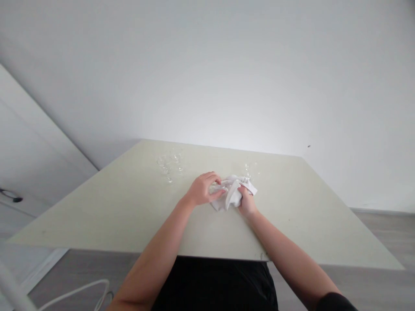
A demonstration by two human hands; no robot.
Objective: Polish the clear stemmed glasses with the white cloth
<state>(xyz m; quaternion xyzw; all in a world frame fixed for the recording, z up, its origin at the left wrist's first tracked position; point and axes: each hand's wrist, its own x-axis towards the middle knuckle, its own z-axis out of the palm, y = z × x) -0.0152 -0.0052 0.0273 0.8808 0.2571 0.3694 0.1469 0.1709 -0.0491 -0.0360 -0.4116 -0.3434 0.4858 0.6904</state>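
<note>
A white cloth (232,196) is bunched above the middle of the table. My right hand (247,202) grips its right side, thumb on top and the other fingers hidden under the folds. From the left, the fingers of my left hand (205,188) curl around a clear glass (224,187) that is partly wrapped in the cloth. Most of that glass is hidden, so its full shape does not show. Beyond my left hand, clear stemmed glasses (165,163) stand close together. Just behind the cloth, more clear glassware (248,168) shows faintly.
The pale table (292,224) reaches back to a white wall (207,77). At the left is a white cabinet door with a dark handle (11,195). A white cable (81,287) hangs at the lower left, above the grey floor (385,233).
</note>
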